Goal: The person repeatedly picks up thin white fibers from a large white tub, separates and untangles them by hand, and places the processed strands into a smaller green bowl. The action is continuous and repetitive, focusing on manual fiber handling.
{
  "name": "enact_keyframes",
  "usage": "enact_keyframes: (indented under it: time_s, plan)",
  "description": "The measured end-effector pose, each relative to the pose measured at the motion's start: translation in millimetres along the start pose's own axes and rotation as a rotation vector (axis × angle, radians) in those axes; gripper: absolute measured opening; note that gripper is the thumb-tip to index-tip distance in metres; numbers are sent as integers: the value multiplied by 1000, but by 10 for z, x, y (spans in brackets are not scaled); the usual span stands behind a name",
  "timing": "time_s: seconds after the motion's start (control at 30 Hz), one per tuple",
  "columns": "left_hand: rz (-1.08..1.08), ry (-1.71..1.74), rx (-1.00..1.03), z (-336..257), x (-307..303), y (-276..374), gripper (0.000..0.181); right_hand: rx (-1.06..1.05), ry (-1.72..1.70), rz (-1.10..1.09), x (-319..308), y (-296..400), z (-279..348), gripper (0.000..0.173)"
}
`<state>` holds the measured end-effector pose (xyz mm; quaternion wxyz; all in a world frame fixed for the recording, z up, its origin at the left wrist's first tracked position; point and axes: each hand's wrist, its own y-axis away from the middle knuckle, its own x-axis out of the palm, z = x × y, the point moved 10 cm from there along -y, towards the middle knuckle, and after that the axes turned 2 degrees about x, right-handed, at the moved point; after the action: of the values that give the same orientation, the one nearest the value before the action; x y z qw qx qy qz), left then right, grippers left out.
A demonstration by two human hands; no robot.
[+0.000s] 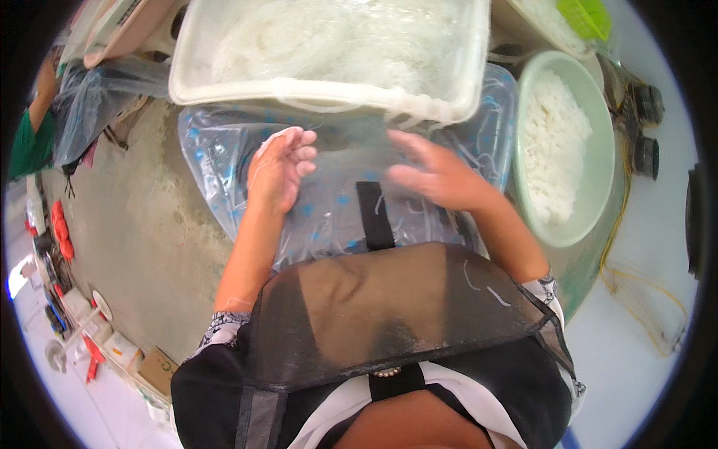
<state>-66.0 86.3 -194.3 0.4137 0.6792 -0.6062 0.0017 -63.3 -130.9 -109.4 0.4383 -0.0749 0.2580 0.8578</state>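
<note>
My left hand (283, 165) is raised over the clear plastic apron (322, 210) on my lap, palm turned inward and fingers half curled. Thin pale strands cling to its skin, and I see nothing gripped in it. Opposite it, my right hand (435, 174) is blurred, its thumb and fingers apart with nothing visible between them. Just beyond both hands stands a white plastic tub (322, 92), holding a mass of wet translucent white strands (336, 42). Several loose strands lie on the apron and on the dark mesh brim (364, 303) below my face.
To the right, a pale green oval basin (597, 168) holds a heap of white strands (555, 146). A lime-green plastic basket (586, 17) is behind it. Yellow cables (617, 230) run along the right wall. At left, another person's arm (44, 92) shows; boxes (157, 370) line the lower left.
</note>
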Motion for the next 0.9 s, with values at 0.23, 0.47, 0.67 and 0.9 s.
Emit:
enact_keyframes:
  time_s: [0.23,0.47,0.67,0.9]
  plan:
    - [-131,163,-141,242,56,-321,47,208,-655,-68,553,-911,-315,53]
    - [474,680,183,-495,491,-53,24,383,-943,123,467,-439,-105,35]
    - [381,438,339,-1480,1127,617,42,34,-644,-71,-94,-266,650,28]
    - [324,438,0,-1010,1628,569,54,-420,-94,-462,-679,-50,1598,14]
